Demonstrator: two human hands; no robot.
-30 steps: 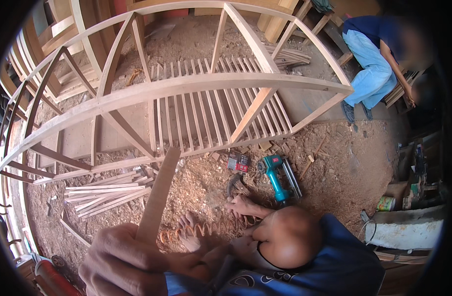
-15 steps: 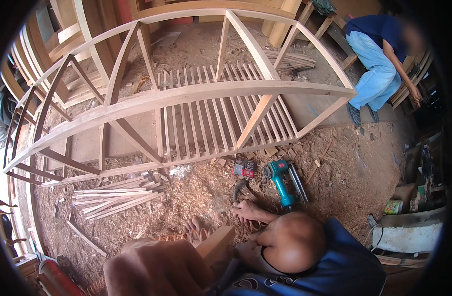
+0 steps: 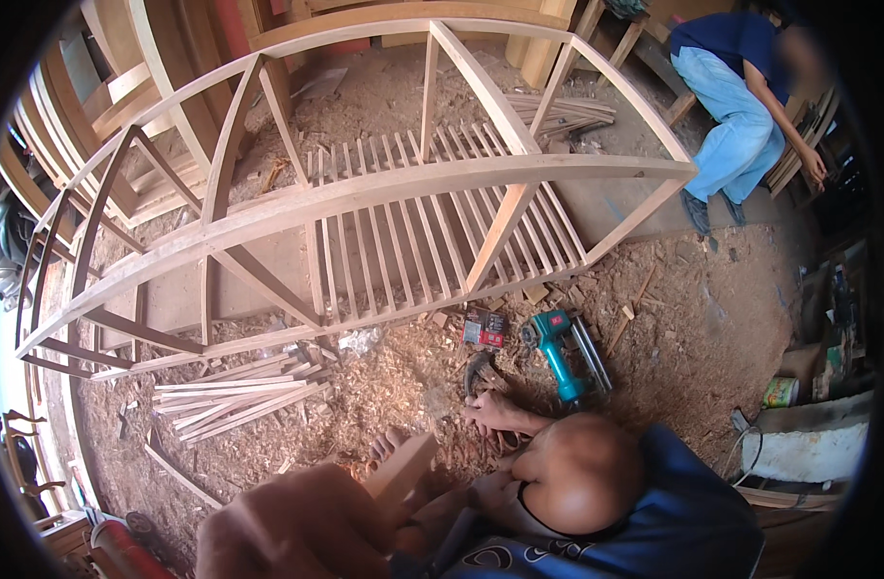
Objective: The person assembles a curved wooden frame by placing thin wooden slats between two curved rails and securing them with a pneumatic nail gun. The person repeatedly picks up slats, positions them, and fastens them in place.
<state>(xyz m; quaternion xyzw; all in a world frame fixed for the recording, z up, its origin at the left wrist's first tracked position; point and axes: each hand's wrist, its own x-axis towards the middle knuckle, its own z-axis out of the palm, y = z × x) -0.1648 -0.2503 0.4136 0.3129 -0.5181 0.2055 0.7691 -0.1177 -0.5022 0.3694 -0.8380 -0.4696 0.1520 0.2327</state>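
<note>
Low at the left and close to me, my left hand (image 3: 292, 521) looks large and blurred, with its fingers closed. A pale, squared piece of wood (image 3: 401, 473) sticks out from it towards the upper right. My bare right knee (image 3: 582, 473) rises beside it, with blue cloth around the thigh. Just past the knee, bare skin lies against a dark claw hammer head (image 3: 477, 372). Whether that is my right hand or a foot, I cannot make out. Toes of a bare foot (image 3: 386, 444) show behind the wood. A teal nail gun (image 3: 560, 359) lies right of the hammer.
A long curved wooden frame (image 3: 365, 188) with slats stretches across the floor ahead. Thin wood strips (image 3: 239, 396) lie in a pile at the left, and a small red and grey box (image 3: 483, 326) sits near the nail gun. Another person (image 3: 727, 116) sits at the far right. Wood shavings cover the floor.
My left hand and the piece of wood have shifted a little to the left. The whole view has tilted slightly. The hammer, nail gun and frame stay in place.
</note>
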